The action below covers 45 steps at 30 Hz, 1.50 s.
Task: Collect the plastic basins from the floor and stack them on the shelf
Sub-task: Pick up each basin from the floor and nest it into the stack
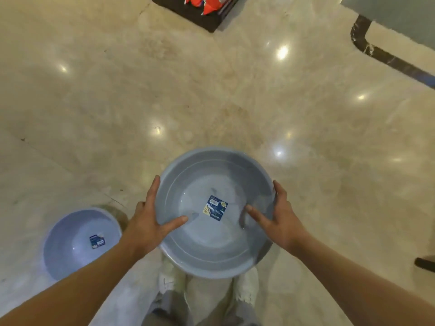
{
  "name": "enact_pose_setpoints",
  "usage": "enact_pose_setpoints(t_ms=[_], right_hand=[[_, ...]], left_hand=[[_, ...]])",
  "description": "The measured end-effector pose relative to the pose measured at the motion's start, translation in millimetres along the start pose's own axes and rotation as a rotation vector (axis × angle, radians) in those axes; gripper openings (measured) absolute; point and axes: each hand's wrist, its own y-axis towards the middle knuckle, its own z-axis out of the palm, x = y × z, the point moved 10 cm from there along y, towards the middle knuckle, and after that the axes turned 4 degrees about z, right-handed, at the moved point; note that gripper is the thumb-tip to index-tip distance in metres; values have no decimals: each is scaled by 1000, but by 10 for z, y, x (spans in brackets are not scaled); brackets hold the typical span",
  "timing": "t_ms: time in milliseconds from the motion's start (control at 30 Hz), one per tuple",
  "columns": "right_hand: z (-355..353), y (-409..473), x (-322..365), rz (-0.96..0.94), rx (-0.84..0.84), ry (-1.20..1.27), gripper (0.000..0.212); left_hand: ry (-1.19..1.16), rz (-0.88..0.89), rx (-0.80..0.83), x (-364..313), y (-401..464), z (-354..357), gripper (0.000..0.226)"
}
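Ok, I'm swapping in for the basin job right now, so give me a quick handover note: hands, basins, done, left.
Left hand: grips the grey basin at its left rim, thumb inside.
Right hand: grips the same basin at its right rim, thumb inside.
Grey basin: held level in front of the body, above the feet.
Blue basin: on the floor to the left, untouched.
Done: one basin in hand.
Left: collect the blue basin and stack both on the shelf, which is not in view.

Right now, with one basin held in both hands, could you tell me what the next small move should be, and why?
Probably lower the held basin into the lilac basin on the floor, nesting them: both hands are occupied, and no shelf is visible.
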Motion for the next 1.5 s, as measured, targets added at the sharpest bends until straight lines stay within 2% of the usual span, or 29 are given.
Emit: enact_pose_setpoints(t_ms=[233, 367, 533, 700, 900, 1033, 1167, 1333, 1500], right_hand=[[812, 1205, -1222, -39, -22, 13, 106], [1161, 1577, -1692, -23, 12, 14, 111], [1355, 1783, -1967, 1, -43, -23, 128], [1403, 1805, -2030, 16, -50, 5, 137], [1471, 1690, -1945, 1, -46, 104, 132], [1456, 1466, -1658, 1, 14, 50, 134], [1419, 1091, -982, -11, 75, -15, 134], [1538, 589, 234, -111, 184, -123, 126], [1791, -142, 1752, -260, 280, -282, 118]], left_hand=[[0, 111, 7, 1251, 1142, 1018, 144], [-5, 129, 35, 1709, 1496, 1434, 148], [72, 81, 24, 1959, 1662, 1667, 147], [309, 43, -81, 1984, 1686, 1639, 134], [9, 22, 4, 2036, 1730, 1701, 134], [-22, -8, -1, 1993, 1503, 1429, 128], [-96, -90, -32, 1842, 921, 877, 131], [-219, -166, -129, 1711, -34, -157, 129], [-352, -199, -273, 1484, -1207, -1406, 129]])
